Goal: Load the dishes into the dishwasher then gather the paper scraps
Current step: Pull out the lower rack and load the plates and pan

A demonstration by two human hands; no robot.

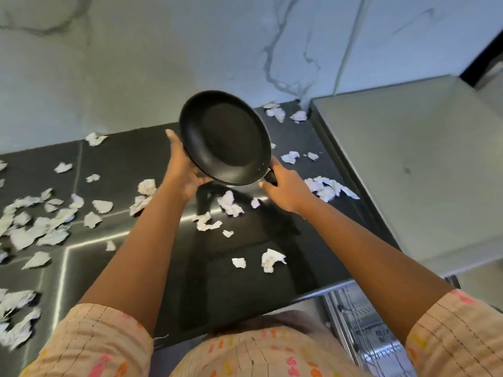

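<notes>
While the dark countertop fills the frame's middle, torn paper scraps litter it, thickest at left. Centre frame, a black frying pan is raised: left hand cups its rim, right hand grips the handle. Dishwasher rack shows lower right.

White marble wall with grey veins behind a dark glossy counter; pale grey cabinet top just right of it, light streaks reflecting on the counter
</notes>
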